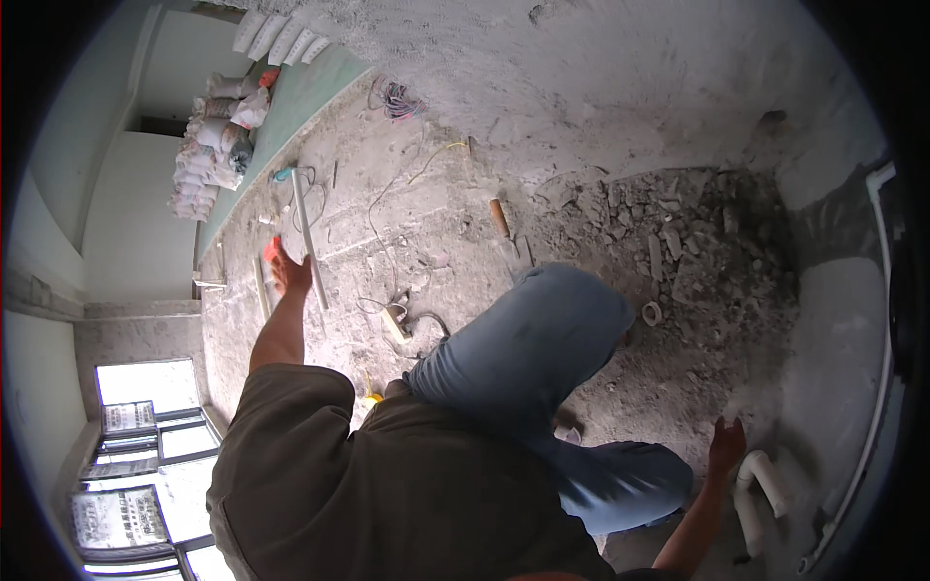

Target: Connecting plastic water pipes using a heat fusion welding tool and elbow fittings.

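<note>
My left hand (290, 268) is closed on a small red object (273, 249) beside a long white pipe (308, 247) with a teal item (283, 174) at its upper end. My right hand (726, 447) is low at the right, fingers curled; what they hold, if anything, I cannot make out. Just beside it lie curved white pipe fittings (764, 479). A wooden-handled trowel (499, 219) rests beyond my bent knee (542, 329).
Broken rubble (678, 247) and a pipe ring (651, 313) lie by the rough wall. A power strip (395, 326), cables (397, 101) and several stacked sacks (208, 165) are around the dusty floor. A pipe (883, 271) runs along the right wall; windows stand at lower left.
</note>
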`<act>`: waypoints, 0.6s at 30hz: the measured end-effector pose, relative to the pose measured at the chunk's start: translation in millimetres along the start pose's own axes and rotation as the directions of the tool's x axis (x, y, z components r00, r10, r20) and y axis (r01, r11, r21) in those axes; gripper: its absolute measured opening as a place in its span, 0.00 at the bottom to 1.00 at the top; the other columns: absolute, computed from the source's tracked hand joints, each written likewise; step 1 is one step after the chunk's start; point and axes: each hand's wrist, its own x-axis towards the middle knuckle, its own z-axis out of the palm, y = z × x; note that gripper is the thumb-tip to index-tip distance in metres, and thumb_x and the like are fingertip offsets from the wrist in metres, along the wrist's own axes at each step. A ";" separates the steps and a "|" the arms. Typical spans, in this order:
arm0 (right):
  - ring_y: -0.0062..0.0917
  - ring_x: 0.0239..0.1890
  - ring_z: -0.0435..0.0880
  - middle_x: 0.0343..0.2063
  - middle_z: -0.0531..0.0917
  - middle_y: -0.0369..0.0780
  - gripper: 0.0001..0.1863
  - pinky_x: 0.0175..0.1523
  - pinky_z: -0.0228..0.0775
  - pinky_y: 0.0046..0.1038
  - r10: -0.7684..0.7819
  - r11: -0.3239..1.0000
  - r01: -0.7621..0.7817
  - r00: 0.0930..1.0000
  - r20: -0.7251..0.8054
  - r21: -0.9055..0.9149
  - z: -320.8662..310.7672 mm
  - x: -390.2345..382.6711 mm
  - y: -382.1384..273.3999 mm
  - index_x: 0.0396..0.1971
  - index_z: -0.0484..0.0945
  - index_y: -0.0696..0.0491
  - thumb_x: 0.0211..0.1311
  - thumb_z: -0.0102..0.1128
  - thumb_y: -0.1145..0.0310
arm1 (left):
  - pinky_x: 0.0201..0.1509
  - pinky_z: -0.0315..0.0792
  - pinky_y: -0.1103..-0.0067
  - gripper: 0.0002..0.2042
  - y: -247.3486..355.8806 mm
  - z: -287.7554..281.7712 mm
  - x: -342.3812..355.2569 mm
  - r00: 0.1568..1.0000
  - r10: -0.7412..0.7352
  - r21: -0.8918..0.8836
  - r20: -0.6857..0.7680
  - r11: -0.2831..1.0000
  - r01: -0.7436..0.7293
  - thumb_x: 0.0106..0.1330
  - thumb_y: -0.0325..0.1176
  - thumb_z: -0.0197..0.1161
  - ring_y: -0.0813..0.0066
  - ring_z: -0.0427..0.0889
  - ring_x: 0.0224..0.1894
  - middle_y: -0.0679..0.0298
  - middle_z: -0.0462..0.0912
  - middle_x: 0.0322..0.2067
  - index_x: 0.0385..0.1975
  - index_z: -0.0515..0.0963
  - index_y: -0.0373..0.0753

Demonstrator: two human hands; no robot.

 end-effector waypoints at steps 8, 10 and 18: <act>0.31 0.30 0.82 0.33 0.85 0.41 0.22 0.41 0.74 0.33 0.025 0.846 0.173 0.932 -0.361 0.504 -82.5 -55.8 -72.1 0.54 0.79 0.52 0.60 0.65 0.63 | 0.46 0.78 0.72 0.09 226.1 -88.7 -57.2 0.806 0.502 -0.779 -0.314 0.348 -0.521 0.64 0.23 0.58 0.62 0.81 0.44 0.56 0.80 0.42 0.43 0.79 0.37; 0.23 0.25 0.78 0.30 0.83 0.39 0.23 0.33 0.73 0.26 0.070 0.802 0.168 0.926 -0.370 0.573 -114.8 -67.4 -124.2 0.53 0.80 0.51 0.54 0.69 0.69 | 0.43 0.78 0.75 0.09 296.4 -180.8 -147.7 0.556 0.700 -0.833 -0.448 -0.100 -0.545 0.66 0.19 0.58 0.63 0.82 0.43 0.56 0.81 0.41 0.43 0.79 0.36; 0.32 0.26 0.84 0.30 0.85 0.42 0.28 0.31 0.78 0.31 0.021 0.892 0.359 0.575 -0.818 0.275 -202.3 -83.7 -211.6 0.49 0.80 0.55 0.43 0.74 0.68 | 0.52 0.75 0.75 0.20 409.6 -331.5 -379.6 -0.068 0.918 -0.910 -0.390 -0.396 -0.126 0.66 0.34 0.66 0.67 0.81 0.48 0.55 0.81 0.46 0.55 0.73 0.33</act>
